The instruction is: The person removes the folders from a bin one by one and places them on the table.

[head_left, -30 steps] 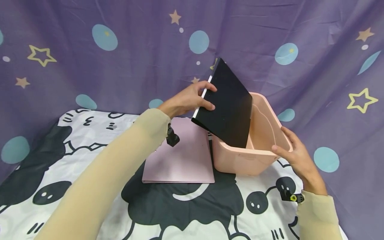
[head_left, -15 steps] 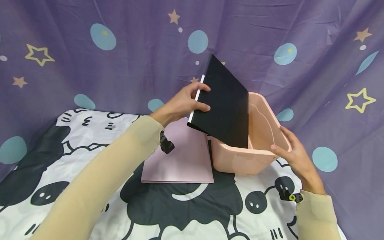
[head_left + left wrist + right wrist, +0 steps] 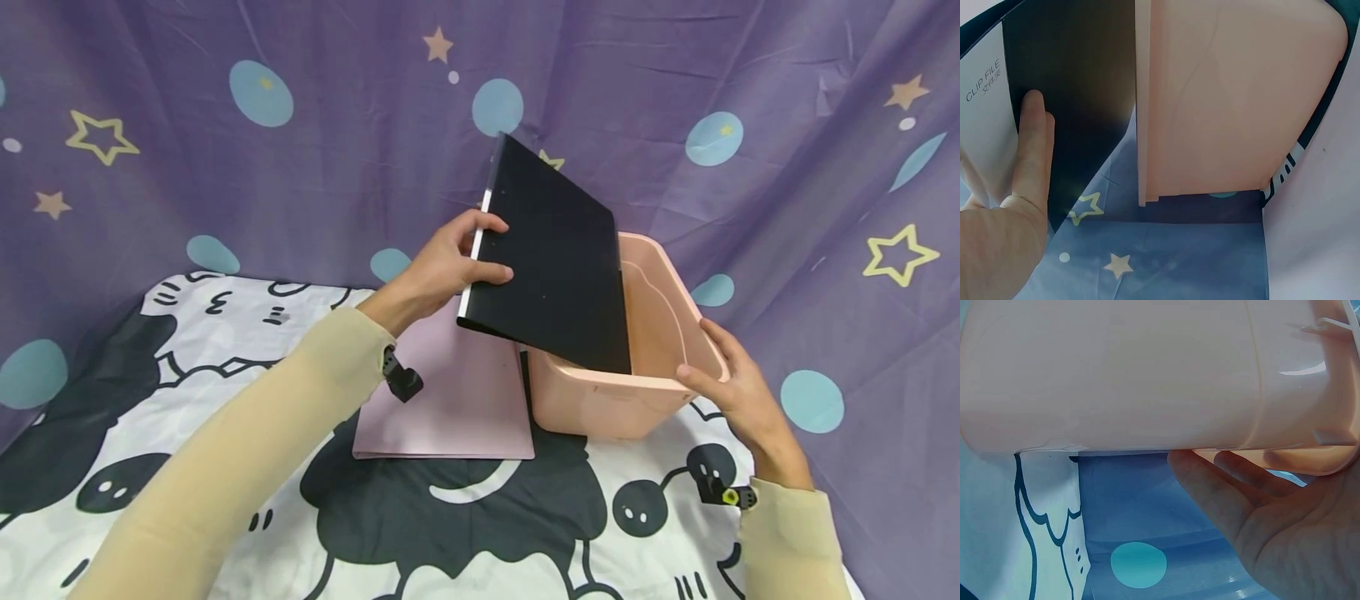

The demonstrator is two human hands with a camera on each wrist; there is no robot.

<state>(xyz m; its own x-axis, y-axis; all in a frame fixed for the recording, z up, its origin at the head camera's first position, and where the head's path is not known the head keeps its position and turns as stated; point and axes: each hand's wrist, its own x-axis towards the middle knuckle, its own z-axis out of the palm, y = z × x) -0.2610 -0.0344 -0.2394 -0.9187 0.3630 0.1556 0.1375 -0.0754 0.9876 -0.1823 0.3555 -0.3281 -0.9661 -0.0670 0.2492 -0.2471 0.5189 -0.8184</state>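
Observation:
My left hand [image 3: 442, 265] pinches a black clip file [image 3: 555, 258] along its white-labelled spine, thumb on the near cover. The file leans up and leftward, its far edge at the opening of a pink plastic bin [image 3: 600, 410]. In the left wrist view "CLIP FILE" is readable on the white label [image 3: 984, 94], beside my fingers [image 3: 1033, 144]. On the bin's right side, my right hand [image 3: 738, 387] grips the rim, thumb over the front corner. The right wrist view shows that hand [image 3: 1291, 531] against the bin wall [image 3: 1116, 375]. Part of the bin's inside is hidden behind the file.
A pale pink folder [image 3: 450, 412] lies flat left of the bin, partly under my left forearm. Beneath everything is a black-and-white cartoon cloth [image 3: 465, 517]. A purple curtain [image 3: 337, 167] with stars and dots hangs behind.
The black clip file has shifted left with my left hand, tilting lower toward the pink folder. My right hand and the bin have stayed nearly in place.

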